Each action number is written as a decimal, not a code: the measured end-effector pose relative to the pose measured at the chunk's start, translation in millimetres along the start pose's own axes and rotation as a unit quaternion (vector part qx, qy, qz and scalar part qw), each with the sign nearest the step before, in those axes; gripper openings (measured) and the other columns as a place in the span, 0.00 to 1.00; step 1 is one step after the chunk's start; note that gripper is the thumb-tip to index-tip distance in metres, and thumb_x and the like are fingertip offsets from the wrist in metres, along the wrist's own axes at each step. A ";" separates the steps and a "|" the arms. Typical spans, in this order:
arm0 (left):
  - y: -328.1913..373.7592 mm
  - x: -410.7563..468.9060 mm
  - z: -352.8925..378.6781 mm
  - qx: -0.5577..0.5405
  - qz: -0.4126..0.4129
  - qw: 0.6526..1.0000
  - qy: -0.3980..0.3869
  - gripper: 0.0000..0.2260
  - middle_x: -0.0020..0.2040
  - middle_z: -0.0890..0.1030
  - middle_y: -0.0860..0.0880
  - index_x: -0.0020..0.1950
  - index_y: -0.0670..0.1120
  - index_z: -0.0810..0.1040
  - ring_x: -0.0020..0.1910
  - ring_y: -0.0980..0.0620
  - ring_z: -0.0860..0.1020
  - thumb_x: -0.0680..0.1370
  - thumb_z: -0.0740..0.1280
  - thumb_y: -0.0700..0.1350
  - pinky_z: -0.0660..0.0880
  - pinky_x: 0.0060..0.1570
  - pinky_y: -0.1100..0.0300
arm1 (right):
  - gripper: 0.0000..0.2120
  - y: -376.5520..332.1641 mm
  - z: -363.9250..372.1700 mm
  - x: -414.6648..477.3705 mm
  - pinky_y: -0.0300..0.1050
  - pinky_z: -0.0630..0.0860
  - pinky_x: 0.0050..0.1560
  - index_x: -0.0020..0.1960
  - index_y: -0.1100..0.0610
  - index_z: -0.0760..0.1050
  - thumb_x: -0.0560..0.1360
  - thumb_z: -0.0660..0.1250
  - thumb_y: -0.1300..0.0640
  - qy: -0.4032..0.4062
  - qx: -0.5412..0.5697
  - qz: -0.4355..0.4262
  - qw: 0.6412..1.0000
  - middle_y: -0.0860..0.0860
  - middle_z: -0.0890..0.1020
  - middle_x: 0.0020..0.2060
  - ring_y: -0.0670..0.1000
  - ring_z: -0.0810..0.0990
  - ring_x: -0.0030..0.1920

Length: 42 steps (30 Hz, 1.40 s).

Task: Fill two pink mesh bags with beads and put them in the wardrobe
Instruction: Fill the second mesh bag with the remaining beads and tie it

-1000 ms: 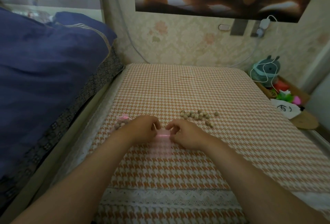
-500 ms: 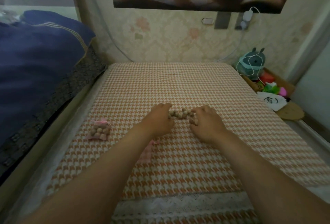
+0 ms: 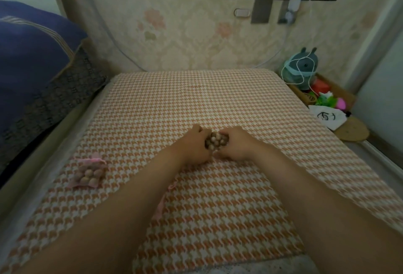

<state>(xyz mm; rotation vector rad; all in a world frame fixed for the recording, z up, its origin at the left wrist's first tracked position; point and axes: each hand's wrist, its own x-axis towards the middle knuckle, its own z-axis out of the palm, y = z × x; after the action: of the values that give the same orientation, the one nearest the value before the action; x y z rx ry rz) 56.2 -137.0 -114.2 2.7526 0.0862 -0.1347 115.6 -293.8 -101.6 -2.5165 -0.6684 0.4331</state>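
Observation:
Several tan beads [image 3: 216, 141] are bunched into a pile on the checked orange-and-white cloth [image 3: 196, 103]. My left hand [image 3: 195, 148] and my right hand [image 3: 236, 145] cup the pile from either side, fingers curled round it. A pink mesh bag [image 3: 89, 174] filled with beads lies to the left on the cloth. A second pink mesh bag [image 3: 160, 206], flat, peeks out from under my left forearm, mostly hidden.
A dark blue quilt [image 3: 30, 59] is piled at the left. At the right edge sit a grey-green plush toy [image 3: 302, 69] with a white cable, colourful toys, a white pouch [image 3: 329, 117] and a round wooden coaster [image 3: 352, 131].
Both hands left the flat pink bag, reached forward to the scattered beads and swept them together into a tight pile between them. The view shifted forward and right.

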 end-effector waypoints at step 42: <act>-5.3 -115.9 8.7 0.002 0.054 0.996 0.071 0.33 0.79 0.56 0.43 0.79 0.41 0.50 0.78 0.45 0.54 0.79 0.62 0.46 0.50 0.74 0.58 | 0.35 -29.4 69.3 -94.2 0.52 0.44 0.80 0.82 0.58 0.41 0.84 0.55 0.47 0.038 -0.106 -0.104 0.988 0.56 0.44 0.81 0.57 0.41 0.81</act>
<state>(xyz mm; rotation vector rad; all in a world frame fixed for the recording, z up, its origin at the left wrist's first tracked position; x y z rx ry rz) -60.1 -140.2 -112.0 2.7606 -0.0260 0.0901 -2.2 -295.3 -126.9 -2.6076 -0.9812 0.1979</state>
